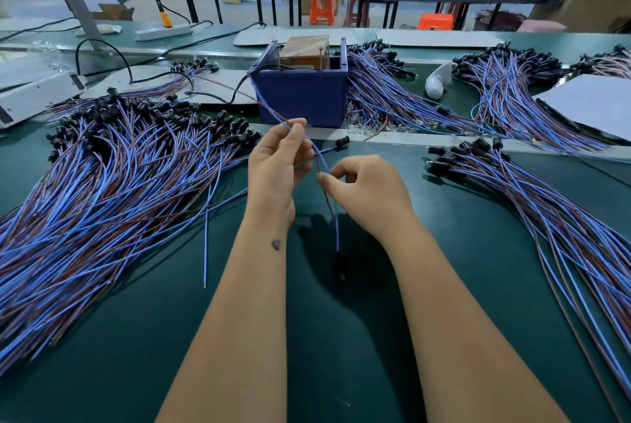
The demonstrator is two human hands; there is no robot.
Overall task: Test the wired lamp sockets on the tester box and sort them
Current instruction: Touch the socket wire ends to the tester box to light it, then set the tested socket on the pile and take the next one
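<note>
My left hand (276,163) pinches blue and brown wires (269,108) that run up to the tester box (302,96), a blue bin with a brown block inside. My right hand (367,187) pinches the wires of a lamp socket; its black socket (340,264) hangs blurred below, above the green mat. Another black socket (342,141) sticks out just right of my left hand. A large heap of wired sockets (112,177) lies on the left. A smaller heap (532,197) lies on the right.
More wired socket bundles (392,95) lie behind and right of the tester box. A white sheet (594,101) sits far right, a white bulb-like object (437,81) beside the box. A grey device (30,95) and black cables (102,54) are at the left rear.
</note>
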